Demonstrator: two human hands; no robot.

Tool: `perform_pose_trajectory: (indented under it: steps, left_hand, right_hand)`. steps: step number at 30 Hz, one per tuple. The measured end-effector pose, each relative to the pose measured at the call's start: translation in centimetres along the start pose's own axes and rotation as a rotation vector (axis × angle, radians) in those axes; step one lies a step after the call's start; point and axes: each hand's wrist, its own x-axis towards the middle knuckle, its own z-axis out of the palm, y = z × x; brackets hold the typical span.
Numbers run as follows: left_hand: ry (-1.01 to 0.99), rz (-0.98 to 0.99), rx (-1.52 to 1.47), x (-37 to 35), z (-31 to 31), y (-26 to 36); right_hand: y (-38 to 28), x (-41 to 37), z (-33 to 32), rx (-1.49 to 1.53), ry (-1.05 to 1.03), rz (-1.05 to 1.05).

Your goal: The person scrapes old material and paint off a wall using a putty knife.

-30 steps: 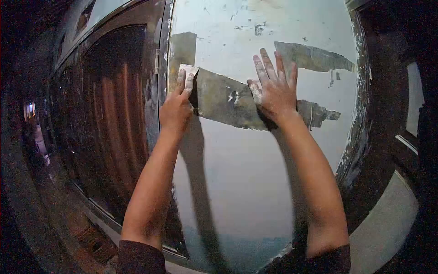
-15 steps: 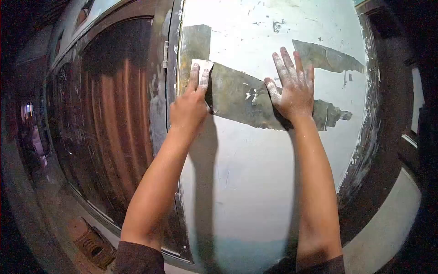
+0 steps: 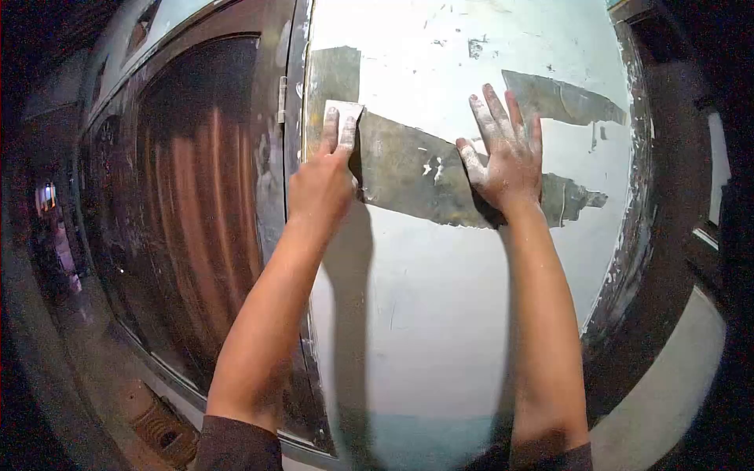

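My left hand (image 3: pixel 322 177) grips a scraper, its handle hidden in the palm. Two dusty fingers lie along the pale, wide blade (image 3: pixel 344 107), which is against the wall near its left edge. Under and beside the blade runs a bare grey-brown patch (image 3: pixel 404 169) between areas of white paint (image 3: pixel 440 290). My right hand (image 3: pixel 506 161) rests on the wall to the right, fingers spread and whitened with dust, holding nothing. Another bare patch (image 3: pixel 561 98) shows above and right of that hand.
Left of the wall stands a dark wooden door (image 3: pixel 196 173) with a metal hinge (image 3: pixel 282 100) close to my left hand. A dark, paint-flecked edge (image 3: pixel 628 220) bounds the wall on the right. A brown object (image 3: pixel 165 428) lies on the floor at lower left.
My left hand and the scraper have shifted very slightly left along the wall. My right hand stays in about the same place.
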Motion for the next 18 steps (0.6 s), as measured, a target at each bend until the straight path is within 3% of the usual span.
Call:
perform_pose_trajectory:
  steps: [18]
  left_hand:
    - [0.006, 0.002, -0.014, 1.5, -0.1, 0.1]
  right_hand:
    - [0.0, 0.1, -0.4, 0.041, -0.006, 0.006]
